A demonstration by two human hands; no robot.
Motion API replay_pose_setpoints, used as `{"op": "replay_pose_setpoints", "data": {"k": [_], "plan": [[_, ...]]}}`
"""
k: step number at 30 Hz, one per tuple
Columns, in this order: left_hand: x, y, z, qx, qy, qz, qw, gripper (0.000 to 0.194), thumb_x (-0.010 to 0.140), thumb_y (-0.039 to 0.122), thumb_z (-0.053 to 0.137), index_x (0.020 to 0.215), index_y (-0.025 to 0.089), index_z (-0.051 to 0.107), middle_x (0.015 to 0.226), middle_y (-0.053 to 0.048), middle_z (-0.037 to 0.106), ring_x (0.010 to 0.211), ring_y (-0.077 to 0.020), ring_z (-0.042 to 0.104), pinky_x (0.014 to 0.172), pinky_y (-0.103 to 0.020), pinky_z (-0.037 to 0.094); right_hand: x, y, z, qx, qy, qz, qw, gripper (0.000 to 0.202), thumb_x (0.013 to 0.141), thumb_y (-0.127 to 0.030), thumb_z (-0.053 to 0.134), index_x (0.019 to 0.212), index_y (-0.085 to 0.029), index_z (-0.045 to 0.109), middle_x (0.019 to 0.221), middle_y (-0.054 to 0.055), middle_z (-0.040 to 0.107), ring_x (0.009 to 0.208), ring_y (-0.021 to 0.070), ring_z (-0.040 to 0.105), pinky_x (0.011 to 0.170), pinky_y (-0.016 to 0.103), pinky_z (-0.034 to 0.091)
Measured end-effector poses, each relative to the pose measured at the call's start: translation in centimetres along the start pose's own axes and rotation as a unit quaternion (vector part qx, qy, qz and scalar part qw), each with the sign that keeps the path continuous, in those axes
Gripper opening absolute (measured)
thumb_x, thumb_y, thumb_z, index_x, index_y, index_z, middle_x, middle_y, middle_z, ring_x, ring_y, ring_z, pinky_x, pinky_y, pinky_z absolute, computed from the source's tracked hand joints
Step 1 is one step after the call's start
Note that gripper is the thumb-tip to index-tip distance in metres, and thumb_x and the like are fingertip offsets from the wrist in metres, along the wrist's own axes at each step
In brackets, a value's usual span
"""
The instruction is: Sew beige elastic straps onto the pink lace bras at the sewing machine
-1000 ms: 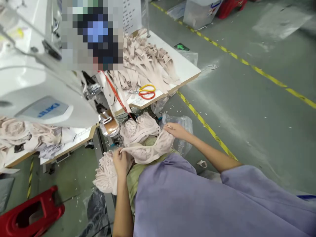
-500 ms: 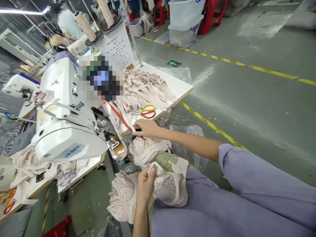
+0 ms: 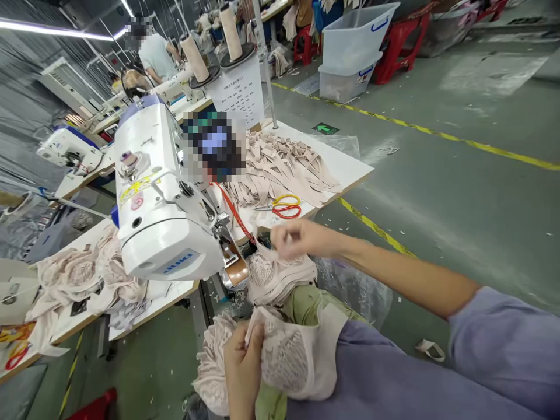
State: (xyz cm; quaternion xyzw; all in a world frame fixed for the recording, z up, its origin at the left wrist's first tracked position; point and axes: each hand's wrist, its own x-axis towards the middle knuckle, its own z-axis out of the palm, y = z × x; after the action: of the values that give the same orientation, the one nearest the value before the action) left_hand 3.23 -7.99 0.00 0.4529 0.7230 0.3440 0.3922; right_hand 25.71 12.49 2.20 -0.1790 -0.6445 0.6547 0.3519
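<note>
Lace bra (image 3: 301, 356) at six o'clock, edge pinched in my left hand (image 3: 244, 359), presumably to steady it; my right hand (image 3: 301, 238), twelve from it, curled, blurred, whether grasping I cannot tell; sewing machine (image 3: 168, 236), ten.

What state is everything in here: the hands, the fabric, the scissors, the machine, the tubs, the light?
Left hand: closed on the lace garment.
Right hand: blurred, fingers curled; grip unclear.
Lace garment: held, draped over the lap.
Fabric strips: loosely heaped.
Scissors: lying flat.
Sewing machine: running or not, can't tell.
Plastic tubs: stacked.
Ceiling light: lit.
</note>
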Motion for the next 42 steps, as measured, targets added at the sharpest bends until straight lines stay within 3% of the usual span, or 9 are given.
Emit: {"op": "replay_pose_setpoints", "data": {"k": [4, 8, 13, 18, 24, 29, 35, 38, 42], "plan": [[-1.5, 1.6, -1.4, -0.004, 0.033, 0.014, 0.999, 0.052, 0.079, 0.066, 0.063, 0.068, 0.016, 0.071, 0.061, -0.002, 0.061, 0.061, -0.0166, 0.053, 0.058, -0.024, 0.041, -3.8, -0.2, 2.4, 0.058, -0.213, 0.096, 0.971, 0.018, 0.069, -0.025, 0.077, 0.072, -0.014, 0.063, 0.096, 0.005, 0.066, 0.097, 0.0180, 0.064, 0.084, 0.031, 0.050], [-2.1, 2.4, -1.1, 0.027, 0.006, 0.042, 0.999, 0.052, 0.078, 0.068, 0.063, 0.073, 0.017, 0.075, 0.061, -0.002, 0.065, 0.061, -0.0172, 0.056, 0.059, -0.024, 0.043, -5.2, 1.5, 4.5, -0.128, -0.169, 0.188, 0.959, 0.013, 0.071, -0.010, 0.059, 0.082, -0.017, 0.059, 0.090, 0.004, 0.074, 0.083, 0.0156, 0.066, 0.073, 0.027, 0.049], [-1.9, 2.9, -0.3, 0.067, -0.038, 0.061, 0.995, 0.046, 0.087, 0.060, 0.056, 0.080, 0.019, 0.076, 0.070, -0.004, 0.071, 0.068, -0.0193, 0.064, 0.060, -0.024, 0.046, -5.4, 3.3, 6.1, 0.091, -0.227, 0.265, 0.933, 0.025, 0.082, -0.037, 0.063, 0.092, -0.015, 0.062, 0.077, 0.002, 0.070, 0.067, 0.0135, 0.064, 0.065, 0.025, 0.051], [-0.4, 2.4, -0.4, 0.116, -0.052, 0.055, 0.990, 0.043, 0.087, 0.050, 0.061, 0.118, 0.020, 0.068, 0.108, -0.009, 0.073, 0.094, -0.0237, 0.066, 0.076, -0.028, 0.050, -4.8, 3.9, 6.7, -0.129, -0.200, 0.148, 0.960, 0.015, 0.081, -0.024, 0.061, 0.083, -0.013, 0.069, 0.069, -0.001, 0.063, 0.063, 0.0087, 0.055, 0.059, 0.018, 0.039], [1.2, -0.5, 0.7, 0.037, -0.218, -0.008, 0.975, 0.045, 0.090, 0.055, 0.055, 0.069, 0.015, 0.063, 0.060, 0.002, 0.050, 0.058, -0.0119, 0.044, 0.056, -0.023, 0.033, -3.8, 4.7, 6.2, -0.190, -0.252, 0.100, 0.943, 0.015, 0.084, -0.024, 0.059, 0.086, -0.016, 0.070, 0.073, -0.002, 0.062, 0.065, 0.0092, 0.052, 0.062, 0.020, 0.037], [0.9, -1.2, 1.3, -0.033, -0.151, -0.023, 0.988, 0.042, 0.090, 0.052, 0.057, 0.073, 0.015, 0.064, 0.070, 0.001, 0.057, 0.068, -0.0132, 0.048, 0.063, -0.023, 0.037, -4.9, 6.4, 6.1, -0.240, 0.005, 0.072, 0.968, 0.026, 0.083, -0.040, 0.066, 0.092, -0.015, 0.066, 0.090, 0.006, 0.064, 0.084, 0.0169, 0.055, 0.075, 0.027, 0.043], [0.4, -0.5, 2.0, -0.012, -0.095, -0.016, 0.995, 0.044, 0.090, 0.054, 0.055, 0.075, 0.014, 0.067, 0.062, 0.002, 0.051, 0.060, -0.0111, 0.043, 0.055, -0.021, 0.034, -7.1, 9.7, 8.5, 0.122, -0.143, 0.310, 0.932, 0.052, 0.088, -0.067, 0.053, 0.084, -0.016, 0.065, 0.070, -0.001, 0.058, 0.062, 0.0101, 0.051, 0.059, 0.022, 0.042], [0.3, -0.4, 2.5, 0.010, -0.109, 0.010, 0.994, 0.046, 0.092, 0.054, 0.053, 0.073, 0.014, 0.067, 0.058, 0.003, 0.047, 0.054, -0.0097, 0.039, 0.050, -0.021, 0.032, -6.6, 10.3, 9.6, 0.264, -0.012, 0.351, 0.898, 0.046, 0.078, -0.060, 0.070, 0.093, -0.017, 0.068, 0.066, -0.004, 0.056, 0.056, 0.0071, 0.047, 0.053, 0.019, 0.039], [0.0, -0.4, 2.5, 0.056, -0.076, 0.041, 0.995, 0.044, 0.095, 0.049, 0.050, 0.075, 0.015, 0.071, 0.052, 0.004, 0.046, 0.048, -0.0092, 0.040, 0.047, -0.021, 0.032, -6.0, 9.4, 7.5, 0.238, 0.158, 0.284, 0.915, 0.036, 0.072, -0.047, 0.081, 0.084, -0.015, 0.070, 0.060, -0.006, 0.050, 0.054, 0.0052, 0.043, 0.053, 0.017, 0.040]]}}
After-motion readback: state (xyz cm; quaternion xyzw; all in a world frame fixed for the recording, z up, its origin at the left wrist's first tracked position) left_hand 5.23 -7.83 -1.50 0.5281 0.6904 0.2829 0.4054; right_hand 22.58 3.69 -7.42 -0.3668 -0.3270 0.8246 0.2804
